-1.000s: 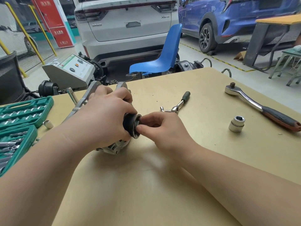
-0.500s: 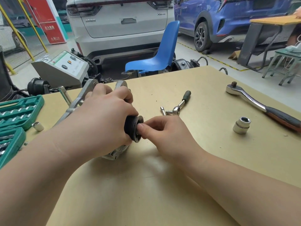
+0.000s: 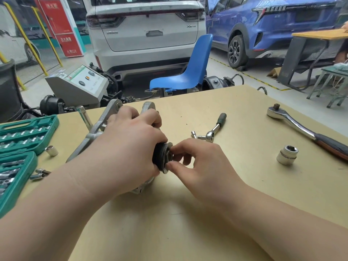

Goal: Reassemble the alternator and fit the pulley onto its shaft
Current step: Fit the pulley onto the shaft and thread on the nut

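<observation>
Fingers (image 3: 172,164) pinch ribbed black pulley (image 3: 160,157).

1. The worktop (image 3: 235,185) was a smooth, matt tan board, like fibreboard.
2. The alternator (image 3: 105,119) housing looked like dull, rough-cast grey metal.
3. The pulley (image 3: 160,157) was dark matt metal with a brighter worn rim.
4. The large ratchet wrench (image 3: 293,125) near the right edge had a glossy chromed head and a matt black-and-red grip.
5. The loose socket (image 3: 287,155) beside it was satin-bright metal.
6. The small ratchet (image 3: 212,131) was shiny metal with a dark matt handle.
7. The socket set case (image 3: 28,132) at the left edge was green matt plastic holding polished metal sockets.
</observation>
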{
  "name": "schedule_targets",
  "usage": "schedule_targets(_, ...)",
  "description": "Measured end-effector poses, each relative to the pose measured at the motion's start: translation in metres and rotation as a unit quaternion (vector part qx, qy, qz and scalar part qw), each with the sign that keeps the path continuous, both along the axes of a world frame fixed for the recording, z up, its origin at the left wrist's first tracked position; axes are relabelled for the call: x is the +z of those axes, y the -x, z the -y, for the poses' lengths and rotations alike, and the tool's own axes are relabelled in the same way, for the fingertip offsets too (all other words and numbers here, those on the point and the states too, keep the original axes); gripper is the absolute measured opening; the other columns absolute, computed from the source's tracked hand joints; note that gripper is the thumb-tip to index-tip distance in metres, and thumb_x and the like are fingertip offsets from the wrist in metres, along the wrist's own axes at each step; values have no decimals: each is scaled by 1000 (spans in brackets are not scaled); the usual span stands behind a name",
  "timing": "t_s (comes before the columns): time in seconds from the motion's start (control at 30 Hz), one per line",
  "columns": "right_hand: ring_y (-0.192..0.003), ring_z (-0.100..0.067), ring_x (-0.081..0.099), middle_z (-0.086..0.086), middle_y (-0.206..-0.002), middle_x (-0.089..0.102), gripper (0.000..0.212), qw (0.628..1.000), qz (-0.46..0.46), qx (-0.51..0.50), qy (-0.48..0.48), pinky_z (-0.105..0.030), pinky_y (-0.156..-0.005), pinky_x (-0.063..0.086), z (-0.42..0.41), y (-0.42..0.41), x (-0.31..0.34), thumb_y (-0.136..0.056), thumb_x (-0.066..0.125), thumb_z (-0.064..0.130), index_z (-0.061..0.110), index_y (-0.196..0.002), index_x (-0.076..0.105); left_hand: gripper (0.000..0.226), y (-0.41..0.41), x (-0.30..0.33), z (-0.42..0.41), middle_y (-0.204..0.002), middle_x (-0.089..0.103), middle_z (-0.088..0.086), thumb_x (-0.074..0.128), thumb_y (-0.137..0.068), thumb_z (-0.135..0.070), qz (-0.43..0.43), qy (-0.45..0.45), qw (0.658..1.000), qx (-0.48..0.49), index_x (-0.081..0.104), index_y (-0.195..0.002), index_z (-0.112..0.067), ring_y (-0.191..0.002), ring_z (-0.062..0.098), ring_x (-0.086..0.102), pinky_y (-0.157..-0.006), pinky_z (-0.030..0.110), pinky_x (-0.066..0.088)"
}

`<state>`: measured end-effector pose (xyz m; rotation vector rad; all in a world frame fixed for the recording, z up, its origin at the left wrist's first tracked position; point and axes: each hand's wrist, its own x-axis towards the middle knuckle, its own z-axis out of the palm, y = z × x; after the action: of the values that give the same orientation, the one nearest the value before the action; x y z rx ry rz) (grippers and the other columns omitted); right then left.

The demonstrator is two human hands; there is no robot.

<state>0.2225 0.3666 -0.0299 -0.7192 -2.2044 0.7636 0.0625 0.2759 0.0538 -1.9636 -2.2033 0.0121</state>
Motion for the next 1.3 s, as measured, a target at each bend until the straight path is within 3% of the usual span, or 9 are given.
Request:
schedule_targets(0.33,-78,-3,62,19,-76,68,9,998,13,7,67,-23,-68,45,-1,3,-1,-87,75,41,32,-86,75,46,0,0,4,-135,36,-25,74,-84,-62,-5,-3,1000,2,67,-129,-50,-125,19,24,-89,35,28)
schedule_targets(0.5,-86,-11,61,15,-89,66,11,999,38,8,-11,-37,-82,52,3,3,2,-91,73,33,26,-100,74,46,-1,-2,6,-137,36,-24,75,-86,-62,0,-13,1000,0,68,-129,-50,-125,19,22,-89,36,27)
schedule_targets(0.83,-85,-8,48,14,-91,60,12,990,51,-1,-130,-33,-74,47,5,-1,5,-92,73,28,22,-101,69,44,0,-4,4,-135,36,-24,74,-84,-61,0,-20,1000,-3,69,-126,-50,-123,20,22,-89,36,26)
schedule_targets(0.97,-82,-9,56,18,-83,61,10,997,44,16,-69,-34,-76,49,2,0,6,-91,74,33,24,-96,72,43,0,-2,6,-134,39,-23,77,-83,-59,10,-23,1000,-3,71,-125,-50,-124,20,24,-88,36,27)
schedule_targets(1.17,-65,6,58,30,-62,62,13,994,14,32,106,-9,-56,36,-5,4,0,-90,75,40,32,-80,73,45,-3,0,7,-137,40,-21,74,-84,-59,1,-21,1000,0,71,-127,-50,-129,24,29,-93,38,32)
schedule_targets(1.3,-58,6,54,28,-58,59,27,987,27,31,153,-17,-56,34,-7,6,-3,-95,68,48,32,-73,67,43,-2,0,6,-137,40,-21,73,-86,-59,0,-23,1000,-1,71,-128,-49,-129,25,29,-97,39,35)
